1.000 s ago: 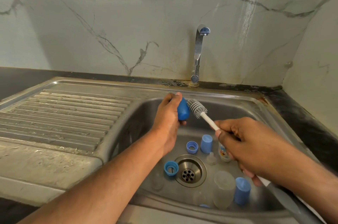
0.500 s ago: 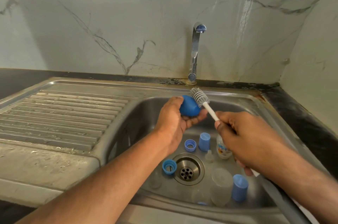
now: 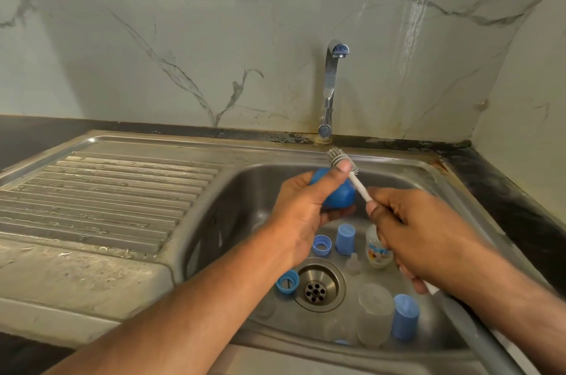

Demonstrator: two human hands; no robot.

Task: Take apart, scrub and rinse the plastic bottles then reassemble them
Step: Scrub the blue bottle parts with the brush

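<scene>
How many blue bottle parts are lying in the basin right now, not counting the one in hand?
4, perhaps more: a ring and a cap behind the drain, a ring left of it, a cap at front right. A blue sliver at the front rim may be a fifth.

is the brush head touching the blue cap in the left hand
Cannot tell. In the head view the brush head sits just past the blue cap, but the left hand's thumb covers where they would meet.

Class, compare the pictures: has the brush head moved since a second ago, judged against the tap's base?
Yes. The brush head has risen toward the tap's base and now sits just below it, behind the left hand's thumb.
</scene>
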